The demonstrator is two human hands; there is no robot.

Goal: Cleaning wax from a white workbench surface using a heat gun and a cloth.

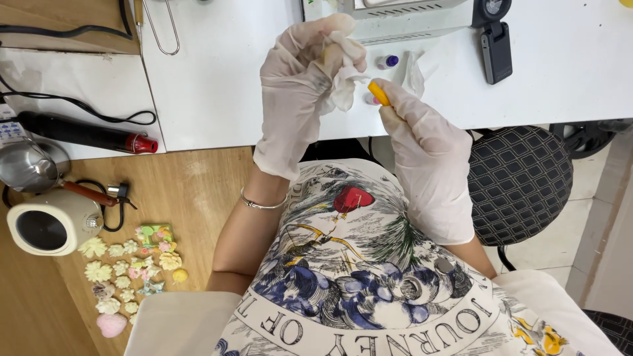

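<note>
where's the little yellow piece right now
In the head view, the yellow piece is pinched at the fingertips of the gloved right hand, top centre over the white table, beside the left hand holding a crumpled tissue.

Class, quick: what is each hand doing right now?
Left hand: closed on a white tissue.
Right hand: closed, pinching a small yellow piece.

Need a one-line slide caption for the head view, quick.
Gloved left hand clutches a white tissue while gloved right hand holds a small yellow piece over the white table.
</note>
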